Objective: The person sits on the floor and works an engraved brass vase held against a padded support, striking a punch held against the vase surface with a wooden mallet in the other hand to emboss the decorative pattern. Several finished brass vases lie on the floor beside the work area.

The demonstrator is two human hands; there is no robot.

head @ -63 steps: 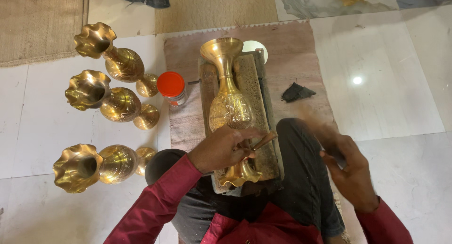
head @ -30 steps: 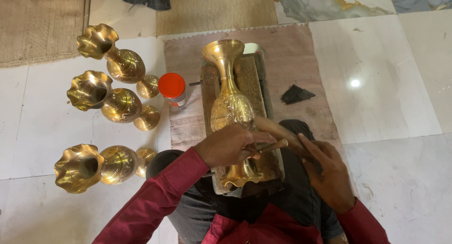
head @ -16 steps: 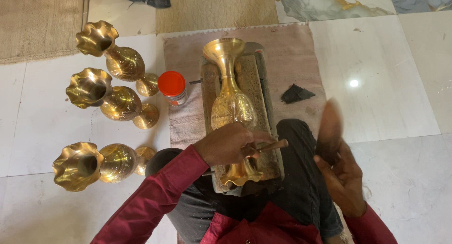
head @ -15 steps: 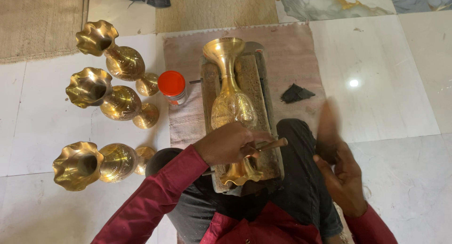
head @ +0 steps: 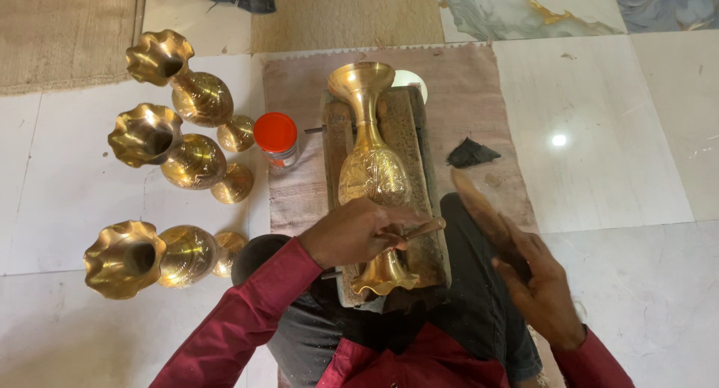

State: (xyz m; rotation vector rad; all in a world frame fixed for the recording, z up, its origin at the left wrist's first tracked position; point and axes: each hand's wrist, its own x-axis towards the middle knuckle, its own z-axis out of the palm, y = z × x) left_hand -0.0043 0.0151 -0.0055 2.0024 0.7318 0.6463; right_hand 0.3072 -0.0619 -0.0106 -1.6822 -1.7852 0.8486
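Vase (head: 372,174), brass, lies on its side along a wood block (head: 410,133), mouth pointing away from the person, flared foot toward their lap.

— L hand?

— Left hand (head: 352,232) rests on the vase just above the foot, fingers closed round a thin rod (head: 419,228), prob. a chisel; its tip sticks out to the right, over the block's edge.

— R hand?

— Right hand (head: 543,287) is up, off to the right of the block, apart from the vase. Grip closed on a brown stick (head: 487,216) that slants up-left toward the vase; it's motion-blurred, so can't tell what tool it is.

— Under the block?

— Pinkish mat (head: 464,81) on a tiled floor (head: 622,156). Block's near end sits at the person's knees, dark trousers, red sleeves.

— Anything else nearby?

— Three more brass vases (head: 183,156) lying on the floor to the left, wavy rims, well apart from the block. Small jar w/ red lid (head: 275,137) on the mat's left edge, just beside the block. Scrap of black cloth (head: 472,152) on the mat to the right. White round thing (head: 410,79) peeks out behind the block's far end, mostly hidden.
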